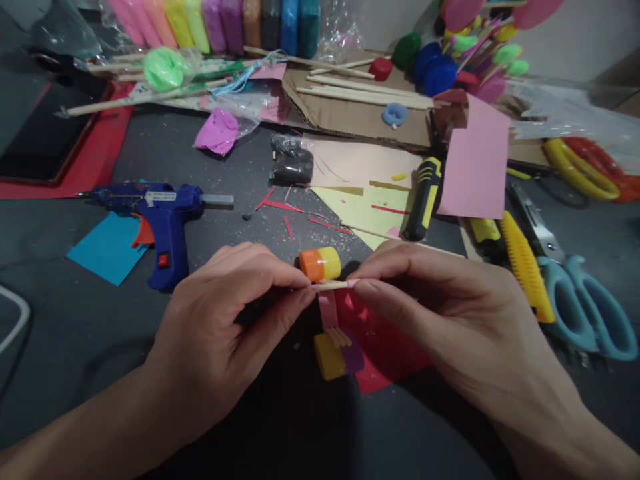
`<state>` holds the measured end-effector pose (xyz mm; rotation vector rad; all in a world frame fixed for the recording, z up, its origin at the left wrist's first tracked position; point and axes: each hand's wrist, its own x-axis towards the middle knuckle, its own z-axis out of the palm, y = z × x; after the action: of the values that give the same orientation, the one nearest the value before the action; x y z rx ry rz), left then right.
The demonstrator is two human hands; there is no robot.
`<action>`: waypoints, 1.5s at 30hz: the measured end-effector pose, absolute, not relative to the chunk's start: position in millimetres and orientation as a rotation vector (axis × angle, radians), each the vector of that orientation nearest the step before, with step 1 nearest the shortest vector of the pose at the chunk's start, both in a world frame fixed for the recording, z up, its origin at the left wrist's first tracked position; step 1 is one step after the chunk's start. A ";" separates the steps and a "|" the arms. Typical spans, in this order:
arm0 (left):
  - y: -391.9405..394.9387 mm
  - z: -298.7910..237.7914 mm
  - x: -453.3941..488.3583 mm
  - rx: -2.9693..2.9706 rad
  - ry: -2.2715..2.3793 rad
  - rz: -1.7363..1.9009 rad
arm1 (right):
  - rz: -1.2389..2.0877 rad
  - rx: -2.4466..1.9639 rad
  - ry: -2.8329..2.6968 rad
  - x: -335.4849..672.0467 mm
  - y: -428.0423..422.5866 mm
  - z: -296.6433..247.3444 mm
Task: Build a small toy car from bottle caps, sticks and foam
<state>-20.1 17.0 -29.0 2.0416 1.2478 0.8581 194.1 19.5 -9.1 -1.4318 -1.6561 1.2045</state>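
Between my two hands is a short pale wooden stick point(333, 285), held level, with pink at both ends. My left hand point(215, 327) pinches its left end between thumb and forefinger. The right end sits in the pinch of my right hand point(450, 320). Just behind the stick lies a small orange-and-yellow cylinder point(320, 264). Below it, a pink strip point(328, 309) leads down to several tiny stick pieces point(338, 337) by a yellow-and-purple cylinder point(331, 358). Red paper point(390, 350) lies partly under my right hand.
A blue glue gun point(170, 213) lies left on blue paper point(105, 250). Rightward are a yellow-black cutter point(424, 200), pink paper point(475, 163) and blue-handled scissors point(585, 307). Behind are cardboard point(350, 120), wooden sticks point(365, 97) and coloured clay packs point(225, 27).
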 end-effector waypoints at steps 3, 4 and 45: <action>17.4 -29.9 -18.8 2.021 1.238 0.876 | 1.202 -1.448 -1.653 194.9 19.5 -10.0; 17.5 -30.5 -18.5 2.014 1.236 0.879 | 1.198 -1.453 -1.651 194.8 19.7 -10.1; 22.2 -30.6 -12.8 1.807 1.184 0.883 | 1.289 -1.360 -1.536 195.6 28.7 -16.6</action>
<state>-12.8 22.2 -30.6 1.8071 1.1836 0.8834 195.6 28.7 -16.6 -1.3601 -1.5364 1.2887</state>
